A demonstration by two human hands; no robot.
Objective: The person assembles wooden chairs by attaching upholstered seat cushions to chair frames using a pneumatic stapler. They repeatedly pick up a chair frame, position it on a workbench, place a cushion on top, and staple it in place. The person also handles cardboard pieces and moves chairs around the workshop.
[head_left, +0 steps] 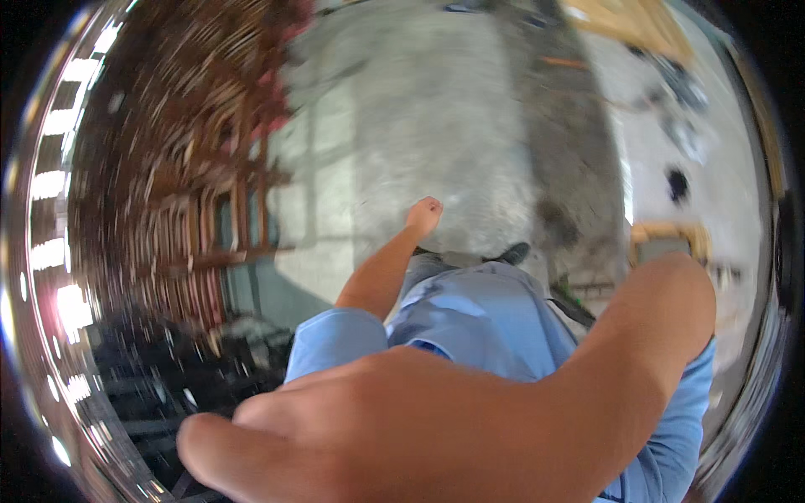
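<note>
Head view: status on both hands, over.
Left hand curled, gray floor beyond, nothing visible in it. Right hand close to camera, grip unclear. Blocks part of blue shirt.

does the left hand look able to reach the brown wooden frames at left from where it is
Probably not: a stretch of pale concrete floor shows between the curled left hand and the brown wooden frames, which look too far off. Nothing visible blocks the way, though.
</note>
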